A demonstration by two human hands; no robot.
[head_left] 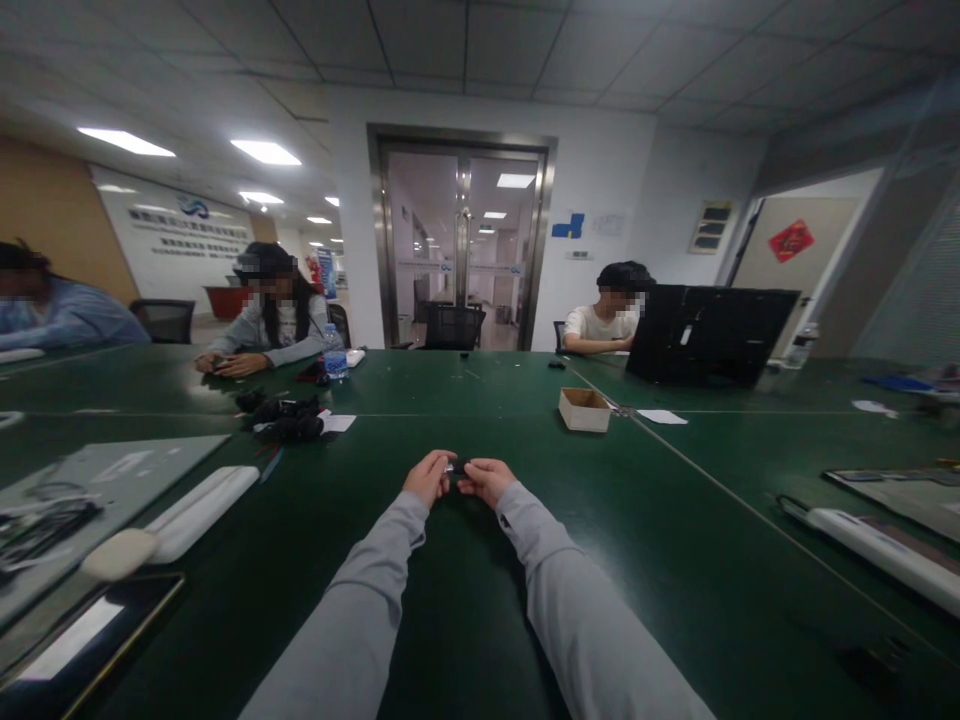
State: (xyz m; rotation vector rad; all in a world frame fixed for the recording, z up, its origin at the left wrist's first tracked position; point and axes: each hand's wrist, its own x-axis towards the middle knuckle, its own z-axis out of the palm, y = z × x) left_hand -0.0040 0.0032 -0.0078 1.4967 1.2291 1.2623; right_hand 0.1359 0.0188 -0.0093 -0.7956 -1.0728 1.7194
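Note:
Above the middle of the green table, my two hands meet around a small black object with a silvery end, too small to name. My left hand pinches its silvery left end between thumb and fingers. The black right end sits in the closed fingertips of my right hand. Both thumbs are close together, and the fingers hide part of the object. Grey sleeves cover both forearms.
Left lie black items, a white power strip, a grey panel and a phone. Ahead stand a small box, a water bottle and a monitor. Several people sit across the table.

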